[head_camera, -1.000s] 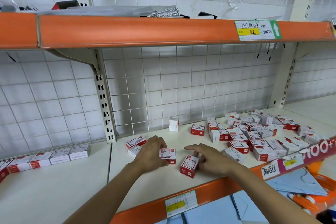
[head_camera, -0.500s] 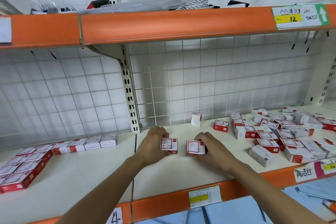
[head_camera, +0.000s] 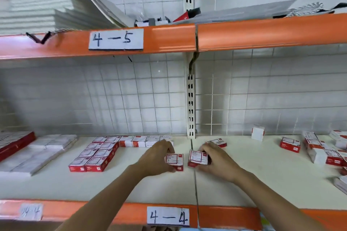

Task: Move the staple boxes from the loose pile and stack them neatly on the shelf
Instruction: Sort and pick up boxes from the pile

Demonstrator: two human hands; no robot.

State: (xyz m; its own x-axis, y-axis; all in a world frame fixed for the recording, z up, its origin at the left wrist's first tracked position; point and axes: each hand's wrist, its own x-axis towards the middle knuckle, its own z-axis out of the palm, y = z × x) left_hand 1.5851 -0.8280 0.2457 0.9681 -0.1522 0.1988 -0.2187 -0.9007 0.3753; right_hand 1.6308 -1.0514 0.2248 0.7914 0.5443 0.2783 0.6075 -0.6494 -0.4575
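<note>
Gripping one staple box each, left hand (head_camera: 156, 157) box (head_camera: 175, 160), right hand (head_camera: 217, 161) box (head_camera: 198, 158); neat rows (head_camera: 97, 154) lie leftward, nearer the left grip.

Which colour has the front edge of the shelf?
Orange; the shelf's front edge shows best in the head view.

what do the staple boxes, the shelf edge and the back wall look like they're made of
Staple boxes: likely thin printed card, matte, with crisp folded edges and red-and-white print.
Shelf edge: probably painted metal or plastic trim; glossy orange with soft highlights and a butt joint.
Back wall: a white square grid, tile or wire mesh over a panel; too blurred to tell which.
</note>
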